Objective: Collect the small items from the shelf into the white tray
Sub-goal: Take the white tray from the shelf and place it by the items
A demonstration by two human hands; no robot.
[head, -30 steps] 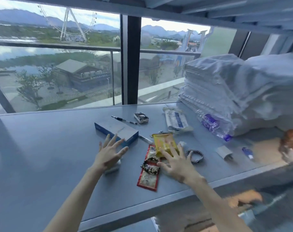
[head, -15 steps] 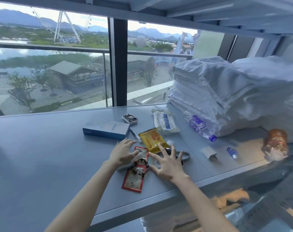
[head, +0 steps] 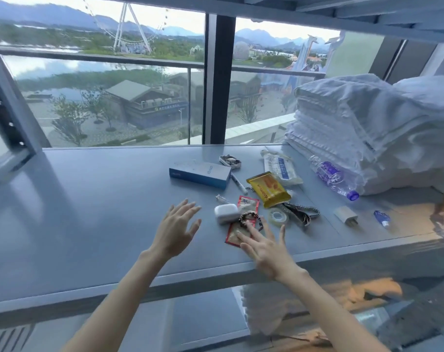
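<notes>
**Both hands spread near the shelf's front edge**

The left hand (head: 176,231) is open over bare shelf (head: 89,212), holding nothing. The right hand (head: 265,246) has straight fingers touching the red packet (head: 242,226) by the front lip — white case (head: 225,213) and yellow packet (head: 269,190) lie just behind.

Window daylight, soft blur, perhaps edge-warped.

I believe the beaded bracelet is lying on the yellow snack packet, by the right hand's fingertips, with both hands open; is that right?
Not quite. The head view shows the beaded bracelet lying on the red sachet, not the yellow snack packet farther back. The rest stands: it is by the fingertips of the right hand, and the left hand is open too.
</notes>
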